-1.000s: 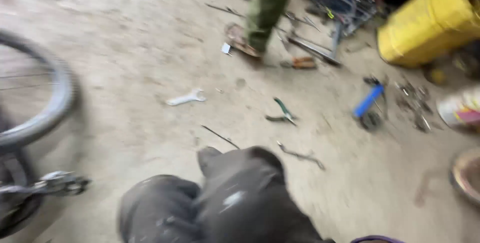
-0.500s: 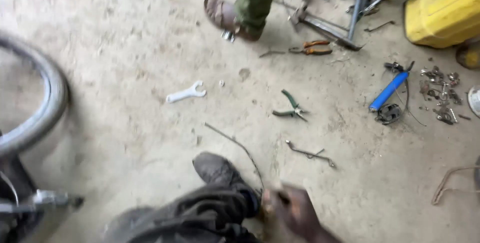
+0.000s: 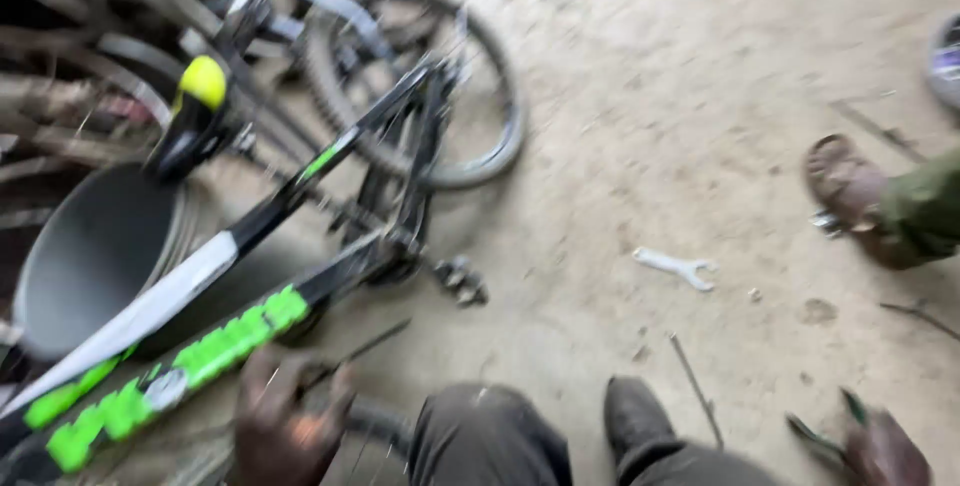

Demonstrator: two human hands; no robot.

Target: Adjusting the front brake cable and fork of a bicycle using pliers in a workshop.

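The left hand (image 3: pixel 285 426) rested low on the bicycle frame (image 3: pixel 230 331), black with green and white patches, its fingers seemingly curled at a thin dark spoke (image 3: pixel 365 346); blur made the grip impossible to confirm. The right hand (image 3: pixel 885 451), half cut off at the bottom edge, closed around green-handled pliers (image 3: pixel 825 431). A silver wrench (image 3: pixel 678 268) lay apart on the dirt floor (image 3: pixel 640 96). Another person's sandalled foot (image 3: pixel 850 191) stood at the right edge. The wheel (image 3: pixel 440 86) behind was smeared.
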